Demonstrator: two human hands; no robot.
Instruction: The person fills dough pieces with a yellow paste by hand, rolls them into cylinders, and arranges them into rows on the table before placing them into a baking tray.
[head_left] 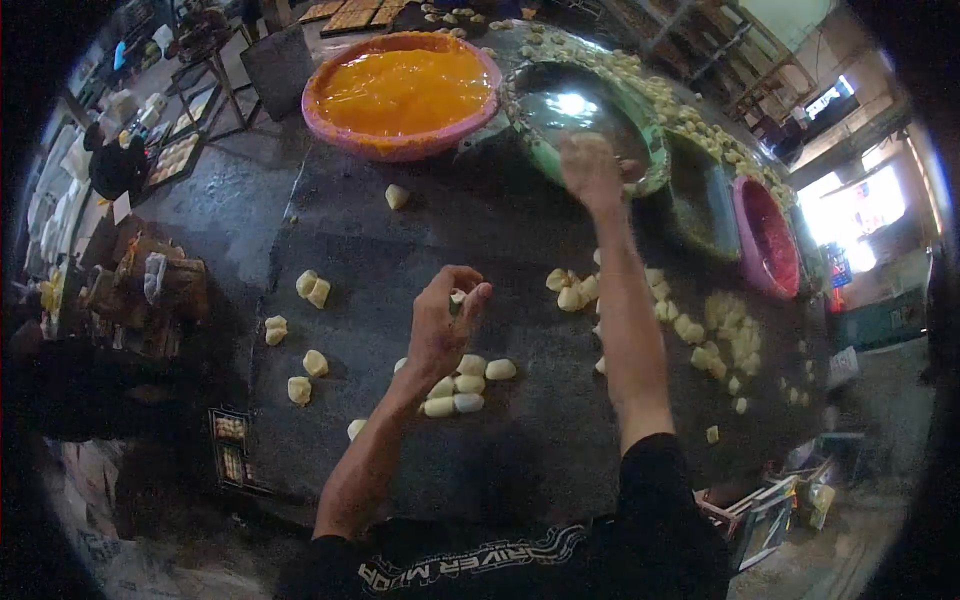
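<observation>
My left hand (pixel 445 315) is raised over the dark table (pixel 350 235), fingers curled around a small pale dough piece (pixel 458 297) that shows between thumb and fingers. Just below that hand lies a cluster of smooth dough balls (pixel 470 383). My right hand (pixel 592 172) reaches forward over the near side of a green basin (pixel 655 165) holding something dark and shiny. Its fingers look closed and slightly blurred; whatever they hold is hidden. Left of it stands a pink basin (pixel 385 150) filled with a glossy orange mass (pixel 405 90).
Loose dough pieces (pixel 572 292) lie beside my right forearm, with more (pixel 735 335) farther right. Several paired lumps (pixel 313 288) sit on the left. A rectangular tub (pixel 700 195) and a red-pink basin (pixel 768 240) stand at right. Many dough pieces (pixel 640 80) cover the far side.
</observation>
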